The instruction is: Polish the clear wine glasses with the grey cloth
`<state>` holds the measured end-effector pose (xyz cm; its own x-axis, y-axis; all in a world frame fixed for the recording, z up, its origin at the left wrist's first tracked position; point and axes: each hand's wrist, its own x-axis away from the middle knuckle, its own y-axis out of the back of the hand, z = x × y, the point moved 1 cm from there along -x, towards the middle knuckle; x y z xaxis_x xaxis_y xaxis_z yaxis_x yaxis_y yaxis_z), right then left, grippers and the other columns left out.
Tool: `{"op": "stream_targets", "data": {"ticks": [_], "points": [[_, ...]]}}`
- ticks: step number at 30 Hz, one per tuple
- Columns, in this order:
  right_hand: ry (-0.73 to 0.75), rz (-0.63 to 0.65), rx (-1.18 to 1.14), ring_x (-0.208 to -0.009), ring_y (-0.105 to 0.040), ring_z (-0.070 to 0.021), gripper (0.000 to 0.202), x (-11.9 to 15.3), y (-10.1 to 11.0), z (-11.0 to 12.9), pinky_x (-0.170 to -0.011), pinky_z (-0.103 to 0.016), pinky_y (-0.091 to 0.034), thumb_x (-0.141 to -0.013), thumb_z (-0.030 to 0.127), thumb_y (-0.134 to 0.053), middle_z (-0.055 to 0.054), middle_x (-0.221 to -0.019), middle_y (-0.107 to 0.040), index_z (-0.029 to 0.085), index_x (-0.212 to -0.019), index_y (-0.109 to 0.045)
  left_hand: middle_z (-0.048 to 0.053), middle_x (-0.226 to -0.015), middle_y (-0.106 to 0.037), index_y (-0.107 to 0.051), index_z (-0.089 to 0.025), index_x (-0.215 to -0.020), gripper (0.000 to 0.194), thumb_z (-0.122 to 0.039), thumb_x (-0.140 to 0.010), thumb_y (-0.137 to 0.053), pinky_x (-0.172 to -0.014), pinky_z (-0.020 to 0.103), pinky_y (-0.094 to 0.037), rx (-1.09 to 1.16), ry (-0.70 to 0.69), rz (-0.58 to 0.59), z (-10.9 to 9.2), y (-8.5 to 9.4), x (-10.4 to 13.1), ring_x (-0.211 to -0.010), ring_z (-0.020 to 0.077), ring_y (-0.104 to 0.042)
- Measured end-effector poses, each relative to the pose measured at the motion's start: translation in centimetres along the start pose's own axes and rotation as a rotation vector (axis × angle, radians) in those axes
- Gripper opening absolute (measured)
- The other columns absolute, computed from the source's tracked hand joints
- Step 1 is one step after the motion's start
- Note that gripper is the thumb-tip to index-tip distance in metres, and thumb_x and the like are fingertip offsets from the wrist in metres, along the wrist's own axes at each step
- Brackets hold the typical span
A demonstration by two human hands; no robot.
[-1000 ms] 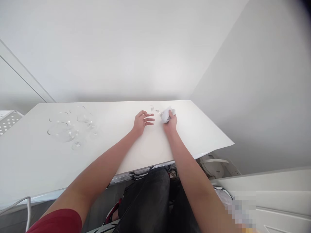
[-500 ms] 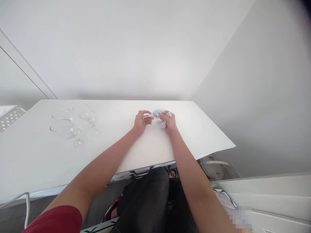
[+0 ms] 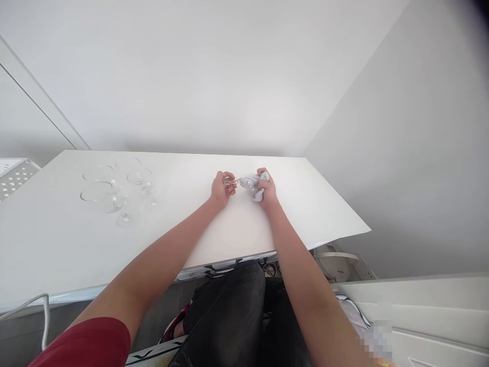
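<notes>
A clear stemmed glass (image 3: 248, 182) lies sideways between my hands above the white table (image 3: 233, 234). My left hand (image 3: 223, 189) has its fingers curled round the stem and foot end. Bunched in my right hand (image 3: 268, 187) is a pale grey cloth (image 3: 259, 193), pressed against the bowl end of the glass. The cloth hides part of the bowl and its rim.
Several clear stemmed glasses (image 3: 97, 191) stand at the table's left. A white cable (image 3: 46, 321) hangs at the front left edge. A perforated white rack (image 3: 17, 178) is beyond the left edge; walls rise behind and right.
The fingers of my right hand have shifted on the cloth, and the cloth sits a little differently round the bowl. My left hand's fingers have closed slightly. The camera view has shifted slightly.
</notes>
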<state>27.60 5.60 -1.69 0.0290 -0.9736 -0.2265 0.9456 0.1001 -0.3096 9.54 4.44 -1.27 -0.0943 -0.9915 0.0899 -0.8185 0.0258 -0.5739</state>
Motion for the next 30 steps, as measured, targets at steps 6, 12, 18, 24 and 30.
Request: {"op": "stream_targets", "data": {"ticks": [6, 12, 18, 24, 30], "points": [[0.060, -0.176, -0.097, -0.058, -0.046, -0.0124, 0.038, -0.3, 0.5, 0.0, -0.047, -0.021, -0.032, -0.062, 0.019, -0.068, 0.007, -0.070, -0.047, 0.029, -0.093, -0.051, 0.001, -0.073, -0.060, -0.060, -0.022, -0.095, 0.020, -0.036, -0.080, -0.061, -0.044, 0.024, -0.036, -0.096, 0.133, 0.211, 0.1, -0.8, 0.8, -0.047, 0.0101, -0.049], [0.097, -0.264, -0.203, -0.066, -0.055, -0.0148, 0.047, -0.2, 1.1, 0.2, -0.053, -0.024, -0.044, -0.060, 0.018, -0.063, 0.005, -0.078, -0.055, 0.031, -0.104, -0.055, 0.006, -0.088, -0.070, -0.056, -0.021, -0.109, 0.041, -0.040, -0.078, -0.076, -0.061, 0.032, -0.052, -0.257, 0.236, 0.425, 0.3, -1.4, 1.4, -0.058, 0.0143, -0.062], [0.124, -0.442, -0.308, -0.086, -0.065, -0.0163, 0.050, -0.7, 2.0, 0.3, -0.066, -0.029, -0.054, -0.064, 0.025, -0.059, 0.002, -0.109, -0.064, 0.033, -0.113, -0.056, -0.002, -0.075, -0.064, -0.058, -0.021, -0.110, 0.041, -0.035, -0.077, -0.079, -0.068, 0.029, -0.052, -0.213, -0.019, 0.297, -0.3, -1.1, 1.1, -0.057, 0.0096, -0.056], [-0.090, -0.107, -0.317, -0.083, -0.065, -0.0239, 0.053, 0.3, -0.7, 1.0, -0.069, -0.041, -0.056, -0.085, 0.062, -0.053, -0.007, -0.109, -0.071, 0.025, -0.123, -0.062, 0.000, -0.070, -0.063, -0.063, -0.020, -0.101, 0.035, -0.049, -0.085, -0.074, -0.063, 0.030, -0.051, -0.391, 0.000, 0.386, 0.7, -1.2, 1.0, -0.056, 0.0123, -0.057], [-0.107, -0.012, -0.260, -0.073, -0.060, -0.0253, 0.061, 0.6, -0.6, 1.0, -0.069, -0.047, -0.055, -0.085, 0.072, -0.046, -0.008, -0.091, -0.071, 0.022, -0.114, -0.065, 0.001, -0.064, -0.053, -0.067, -0.016, -0.080, 0.037, -0.052, -0.085, -0.075, -0.061, 0.030, -0.051, -0.396, 0.027, 0.458, 1.1, -1.3, 1.1, -0.056, 0.0122, -0.054]]}}
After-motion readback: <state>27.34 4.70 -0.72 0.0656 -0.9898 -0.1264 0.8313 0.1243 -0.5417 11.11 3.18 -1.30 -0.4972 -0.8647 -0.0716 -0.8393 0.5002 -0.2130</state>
